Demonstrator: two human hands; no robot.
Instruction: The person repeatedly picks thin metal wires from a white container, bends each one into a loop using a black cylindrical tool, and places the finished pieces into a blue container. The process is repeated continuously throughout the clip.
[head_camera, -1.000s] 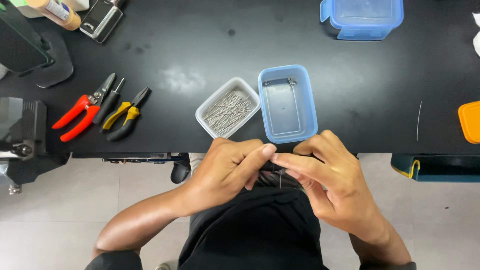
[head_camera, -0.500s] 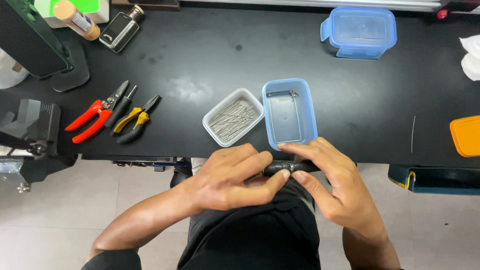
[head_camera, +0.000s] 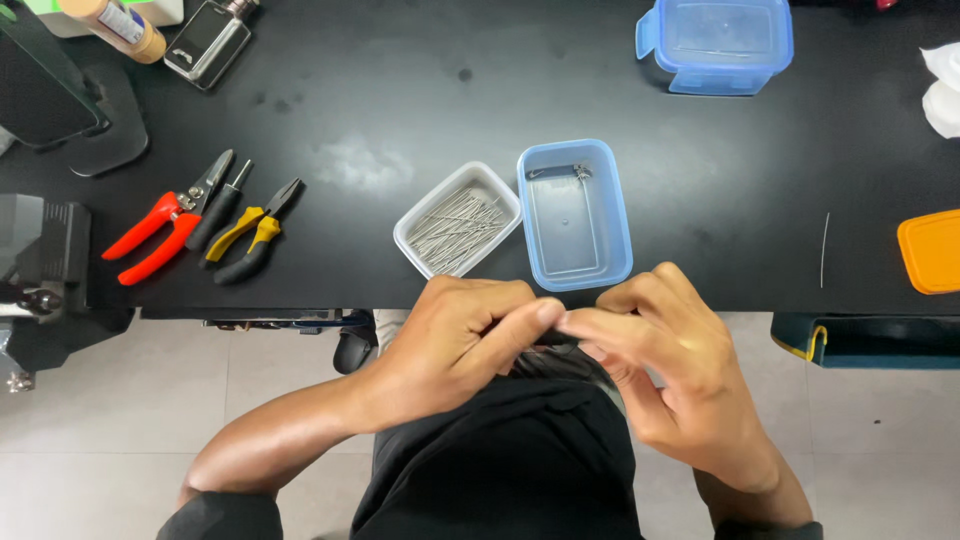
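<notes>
left hand (head_camera: 465, 335) and right hand (head_camera: 665, 350) fingertips pinched together, held item hidden, just below blue tub (head_camera: 575, 215), white tray of pins (head_camera: 457, 232) beside it, black table (head_camera: 400, 120)

1. We list the table (head_camera: 420, 90): black, matt, faintly smudged.
2. We list the blue container (head_camera: 575, 215): translucent smooth plastic.
3. We list the white tray (head_camera: 410, 238): plastic, holding thin shiny metal pins (head_camera: 455, 228).
4. We list the pliers (head_camera: 250, 232): metal with rubbery grips.

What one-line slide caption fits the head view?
Left hand and right hand pinch together before the black table, near a tray of pins.
</notes>
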